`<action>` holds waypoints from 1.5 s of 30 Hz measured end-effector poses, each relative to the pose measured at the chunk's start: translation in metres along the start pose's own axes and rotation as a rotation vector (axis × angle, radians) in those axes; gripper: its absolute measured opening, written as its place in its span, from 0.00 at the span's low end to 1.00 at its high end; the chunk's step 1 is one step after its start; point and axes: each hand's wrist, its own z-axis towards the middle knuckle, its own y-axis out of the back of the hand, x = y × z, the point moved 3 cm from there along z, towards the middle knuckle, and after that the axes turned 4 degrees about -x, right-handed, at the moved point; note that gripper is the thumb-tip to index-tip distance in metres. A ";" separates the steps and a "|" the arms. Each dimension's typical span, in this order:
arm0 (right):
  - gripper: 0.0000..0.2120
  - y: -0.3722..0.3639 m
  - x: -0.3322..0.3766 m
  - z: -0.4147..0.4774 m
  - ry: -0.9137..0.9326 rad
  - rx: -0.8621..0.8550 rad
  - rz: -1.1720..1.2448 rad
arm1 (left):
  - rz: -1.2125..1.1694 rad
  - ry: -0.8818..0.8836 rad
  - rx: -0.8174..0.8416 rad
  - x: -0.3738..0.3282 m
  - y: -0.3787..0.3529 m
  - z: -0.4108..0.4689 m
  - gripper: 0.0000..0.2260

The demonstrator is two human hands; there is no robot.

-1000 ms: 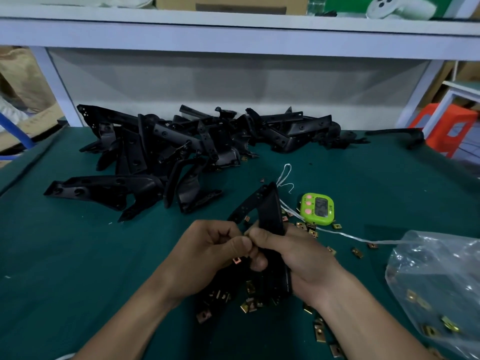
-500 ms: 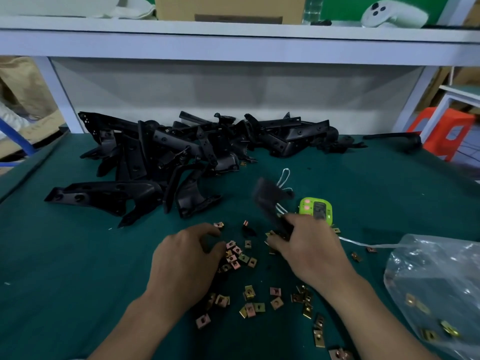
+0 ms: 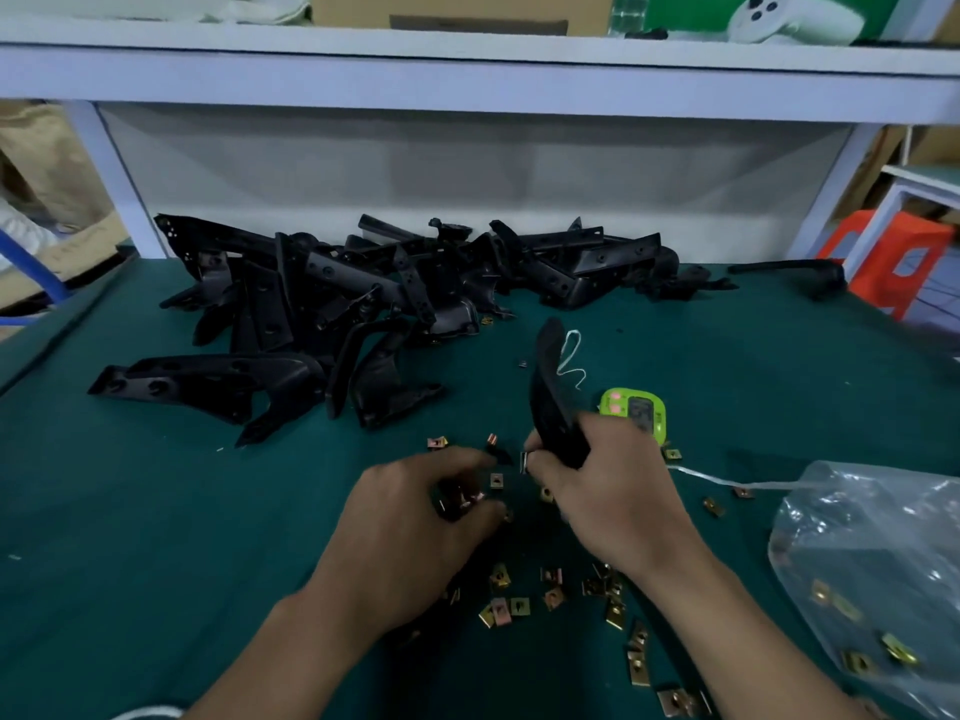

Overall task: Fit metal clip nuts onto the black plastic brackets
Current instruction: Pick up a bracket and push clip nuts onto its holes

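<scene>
My right hand grips a black plastic bracket and holds it upright above the green table; a silvery clip shows at its lower end by my fingertips. My left hand is down on the table just left of it. Its index finger and thumb curl round small clip nuts in the shadow under the palm. More brass-coloured clip nuts lie scattered between and below my wrists.
A heap of black brackets fills the back left of the table. A green timer and a white string lie behind my right hand. A clear plastic bag with some nuts lies at the right. An orange stool stands beyond the table.
My hands parted from the bracket held between them. The left hand dropped to the loose nuts and curled over them; the right hand swung the bracket up and to the right.
</scene>
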 end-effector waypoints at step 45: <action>0.09 0.010 0.013 -0.004 0.082 -0.154 -0.433 | 0.153 -0.104 0.181 -0.007 -0.014 0.000 0.10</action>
